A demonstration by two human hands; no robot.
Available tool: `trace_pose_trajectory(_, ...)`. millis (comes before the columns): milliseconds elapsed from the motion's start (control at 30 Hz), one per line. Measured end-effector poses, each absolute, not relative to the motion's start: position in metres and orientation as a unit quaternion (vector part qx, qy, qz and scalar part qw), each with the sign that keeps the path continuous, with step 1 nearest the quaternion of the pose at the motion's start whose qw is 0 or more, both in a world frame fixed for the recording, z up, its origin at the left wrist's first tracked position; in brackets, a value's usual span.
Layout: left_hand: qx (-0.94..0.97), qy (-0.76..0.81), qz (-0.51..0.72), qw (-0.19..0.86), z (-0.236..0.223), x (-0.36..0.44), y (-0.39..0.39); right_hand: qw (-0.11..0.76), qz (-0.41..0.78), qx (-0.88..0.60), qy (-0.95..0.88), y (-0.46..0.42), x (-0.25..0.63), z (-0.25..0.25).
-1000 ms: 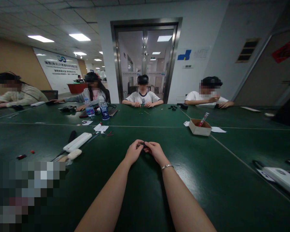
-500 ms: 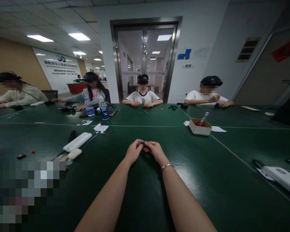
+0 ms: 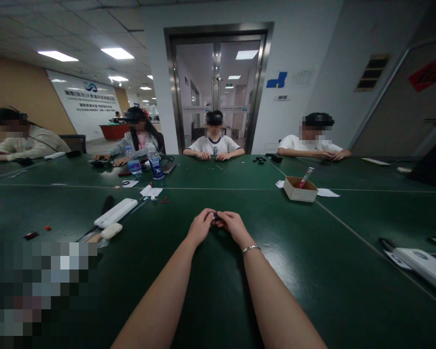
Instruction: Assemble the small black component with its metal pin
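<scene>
Both of my hands meet over the green table, fingertips close together. Between them is a small black piece, mostly covered by fingers and too small to name. My left hand pinches its left side with thumb and fingers. From the other side my right hand, with a silver bracelet on the wrist, grips the same piece.
To the left lie a white power bank, a pale rounded case and small red and black bits. Ahead stand two bottles. A cardboard box holds a red tube. Several people sit along the far side.
My hands stay in nearly the same place, and slightly more of the black piece shows between the fingers. At the far right, a co-worker's raised hand has come down to the table.
</scene>
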State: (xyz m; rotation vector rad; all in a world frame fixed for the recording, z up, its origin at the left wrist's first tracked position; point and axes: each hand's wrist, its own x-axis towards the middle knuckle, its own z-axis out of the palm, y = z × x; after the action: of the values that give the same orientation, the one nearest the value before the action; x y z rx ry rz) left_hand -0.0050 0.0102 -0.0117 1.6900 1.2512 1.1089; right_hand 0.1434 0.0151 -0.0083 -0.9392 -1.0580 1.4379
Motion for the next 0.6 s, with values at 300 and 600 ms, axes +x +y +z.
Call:
trace_pose_trajectory(300, 0.675, 0.472, 0.443, 0.353, -0.0089, -0.0055, 0.01, 0.539, 0.589, -0.408, -0.442, 0.0154, 0.1437, -0.0089)
trace_pose_trajectory(600, 0.666, 0.485, 0.434, 0.364, -0.0093, -0.0067, 0.0092, 0.537, 0.591, -0.41, -0.441, 0.0141, 0.1435, -0.007)
